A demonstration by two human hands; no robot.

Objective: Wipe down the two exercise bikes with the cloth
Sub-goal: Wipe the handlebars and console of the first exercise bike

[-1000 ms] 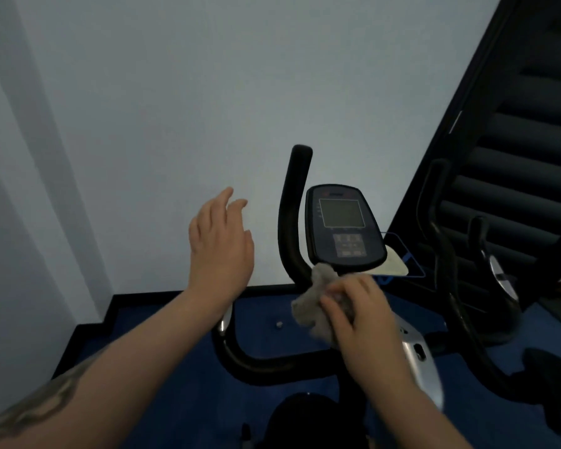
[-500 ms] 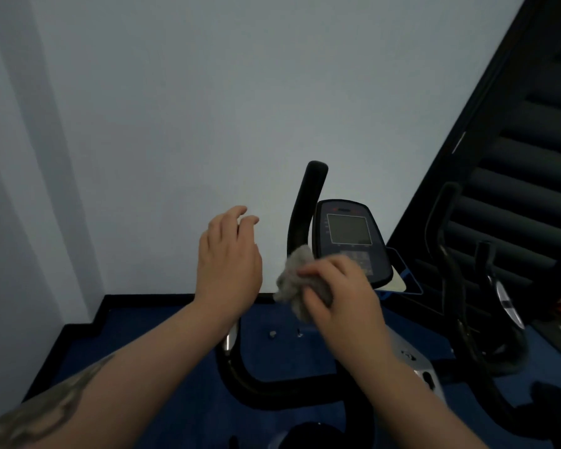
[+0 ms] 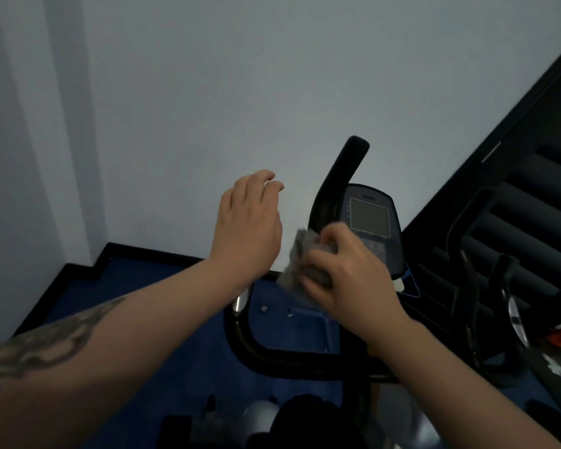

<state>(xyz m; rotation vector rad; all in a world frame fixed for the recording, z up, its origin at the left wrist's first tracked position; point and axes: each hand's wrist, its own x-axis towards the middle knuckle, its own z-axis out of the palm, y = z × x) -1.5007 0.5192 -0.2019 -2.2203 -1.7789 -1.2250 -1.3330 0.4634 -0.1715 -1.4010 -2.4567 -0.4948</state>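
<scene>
- The right hand (image 3: 353, 280) clutches the grey cloth (image 3: 297, 267) against the upright handlebar (image 3: 334, 196) of the near bike, just left of its console (image 3: 371, 222)
- The left hand (image 3: 248, 228) hangs in the air with loosely curved fingers, grasping nothing
- A second bike (image 3: 486, 306) stands to the right, dark against the black slatted wall (image 3: 531, 176)
- Blue floor (image 3: 162, 306) lies below; a pale wall (image 3: 240, 85) rises behind
- The right hand covers the console's buttons; the near bike's lower body is dim and cut off at the bottom edge

R hand (image 3: 350, 280) grips cloth (image 3: 293, 270) at bike handlebar (image 3: 332, 196).
</scene>
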